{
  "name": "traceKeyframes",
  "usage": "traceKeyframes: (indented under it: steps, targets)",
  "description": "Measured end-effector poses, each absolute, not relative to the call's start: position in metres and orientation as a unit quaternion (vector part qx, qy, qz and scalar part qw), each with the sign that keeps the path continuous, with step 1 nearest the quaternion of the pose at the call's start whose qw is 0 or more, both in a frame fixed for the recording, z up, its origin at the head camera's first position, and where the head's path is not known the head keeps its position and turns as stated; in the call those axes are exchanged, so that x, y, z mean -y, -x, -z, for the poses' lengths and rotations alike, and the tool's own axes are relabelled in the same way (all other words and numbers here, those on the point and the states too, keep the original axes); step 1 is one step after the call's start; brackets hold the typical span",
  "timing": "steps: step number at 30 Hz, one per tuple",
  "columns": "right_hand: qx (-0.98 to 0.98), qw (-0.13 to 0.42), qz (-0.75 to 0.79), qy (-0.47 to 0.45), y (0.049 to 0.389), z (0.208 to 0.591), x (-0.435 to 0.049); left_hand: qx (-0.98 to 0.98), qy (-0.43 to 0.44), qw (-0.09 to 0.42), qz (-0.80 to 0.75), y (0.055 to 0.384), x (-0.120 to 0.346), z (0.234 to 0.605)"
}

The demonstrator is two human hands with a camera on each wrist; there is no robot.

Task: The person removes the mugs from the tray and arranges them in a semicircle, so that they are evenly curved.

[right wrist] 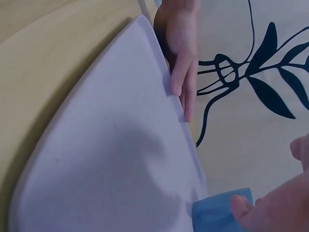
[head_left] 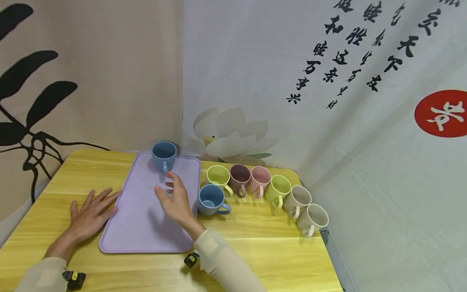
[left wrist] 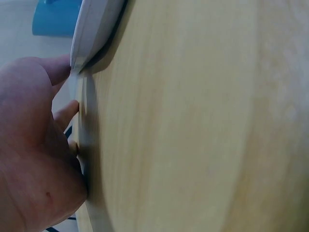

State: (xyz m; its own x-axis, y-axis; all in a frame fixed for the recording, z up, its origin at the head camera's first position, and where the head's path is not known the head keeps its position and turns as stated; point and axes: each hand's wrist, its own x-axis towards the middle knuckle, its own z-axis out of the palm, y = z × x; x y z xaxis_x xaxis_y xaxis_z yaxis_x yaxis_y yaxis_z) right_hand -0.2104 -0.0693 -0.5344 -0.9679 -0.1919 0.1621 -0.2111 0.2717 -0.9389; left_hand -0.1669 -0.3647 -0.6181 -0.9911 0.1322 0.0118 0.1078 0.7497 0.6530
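Observation:
A blue mug [head_left: 164,156] stands upright at the far end of a lilac tray [head_left: 146,231], its handle facing me. Above the tray hovers my right hand [head_left: 178,202], thumb and fingers apart and loosely bent, just short of that handle. Nothing shows between them. My left hand [head_left: 89,219] rests on the table with fingers spread, its thumb and forefinger touching the tray's left edge. In the left wrist view, the thumb side meets the tray rim [left wrist: 94,34]. The right wrist view has the blue mug [right wrist: 219,210] partly covered by the right hand [right wrist: 285,203].
Right of the tray stands a second blue mug [head_left: 211,200]. A curved row behind it holds a green mug [head_left: 218,176], a dark purple one [head_left: 239,178], a pink one [head_left: 260,180], another green one [head_left: 278,190] and two off-white mugs [head_left: 313,221]. Fabric hangings [head_left: 237,61] enclose the wooden table [head_left: 255,255].

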Motion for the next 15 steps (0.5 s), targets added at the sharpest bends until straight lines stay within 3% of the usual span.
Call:
traceKeyframes:
  steps: [15]
  targets:
    - [0.802, -0.006, -0.595, -0.042, 0.234, 0.543, 0.091, -0.936, -0.065, 0.007, -0.346, 0.166, 0.365, 0.621]
